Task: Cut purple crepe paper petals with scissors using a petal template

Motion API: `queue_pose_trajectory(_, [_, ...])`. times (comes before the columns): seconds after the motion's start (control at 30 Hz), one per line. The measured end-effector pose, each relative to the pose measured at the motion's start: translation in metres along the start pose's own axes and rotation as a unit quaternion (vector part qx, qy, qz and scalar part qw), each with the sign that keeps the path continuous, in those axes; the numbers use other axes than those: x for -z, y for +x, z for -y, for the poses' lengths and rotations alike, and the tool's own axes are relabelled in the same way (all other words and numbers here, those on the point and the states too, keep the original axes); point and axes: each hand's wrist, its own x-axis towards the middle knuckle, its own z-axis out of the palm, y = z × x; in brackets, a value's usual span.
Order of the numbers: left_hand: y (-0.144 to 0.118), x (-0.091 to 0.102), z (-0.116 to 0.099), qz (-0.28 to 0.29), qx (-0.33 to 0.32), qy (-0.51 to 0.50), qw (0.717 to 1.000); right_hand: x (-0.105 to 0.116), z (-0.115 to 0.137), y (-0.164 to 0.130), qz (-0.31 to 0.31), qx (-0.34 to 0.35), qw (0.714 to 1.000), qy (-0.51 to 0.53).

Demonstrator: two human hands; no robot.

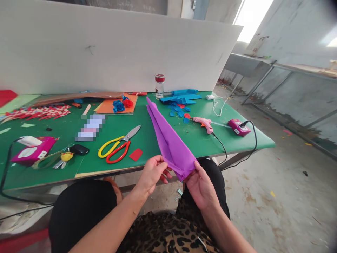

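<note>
The left hand (155,173) and right hand (200,186) pinch the purple paper (173,140) at its near end, its tip toward eleven o'clock over the counter (89,160), and a light, even grip should best keep the folds from slipping
</note>
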Motion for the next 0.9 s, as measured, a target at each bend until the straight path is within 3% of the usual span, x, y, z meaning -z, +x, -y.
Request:
queue_pose_trajectory(0.13, [-0.012,-0.008,0.012,0.009,0.0,-0.032,0.999,0.022,0.006,-0.006,-0.031,-0.003,1.0,-0.005])
queue_pose_trajectory(0.27, [-0.018,-0.012,0.019,0.003,-0.008,-0.001,1.0,0.036,0.013,-0.011,-0.012,-0.021,0.997,-0.078])
queue_pose_trajectory(0.43, [-0.02,-0.005,0.018,-0.008,-0.02,0.04,0.999,0.032,0.013,-0.01,0.012,-0.021,0.986,-0.165])
queue_pose_trajectory(0.5, [-0.022,0.0,0.015,-0.05,-0.071,0.096,0.992,0.026,0.01,-0.009,0.017,-0.01,0.982,-0.187])
queue_pose_trajectory(0.57, [-0.025,0.004,0.009,-0.073,-0.149,0.204,0.965,0.019,0.007,-0.008,0.018,-0.001,0.98,-0.196])
queue_pose_trajectory(0.63, [-0.028,0.007,0.003,-0.024,-0.199,0.337,0.92,0.013,0.005,-0.007,0.021,0.003,0.98,-0.2])
queue_pose_trajectory(0.73, [-0.03,0.008,-0.007,0.074,-0.206,0.475,0.852,0.008,0.004,-0.007,0.03,0.009,0.979,-0.203])
queue_pose_trajectory(0.8, [-0.029,0.006,-0.011,0.088,-0.208,0.515,0.827,0.008,0.004,-0.008,0.037,0.009,0.977,-0.208])
queue_pose_trajectory(0.9, [-0.027,0.005,-0.014,0.085,-0.205,0.543,0.81,0.01,0.006,-0.01,0.049,0.003,0.975,-0.219])
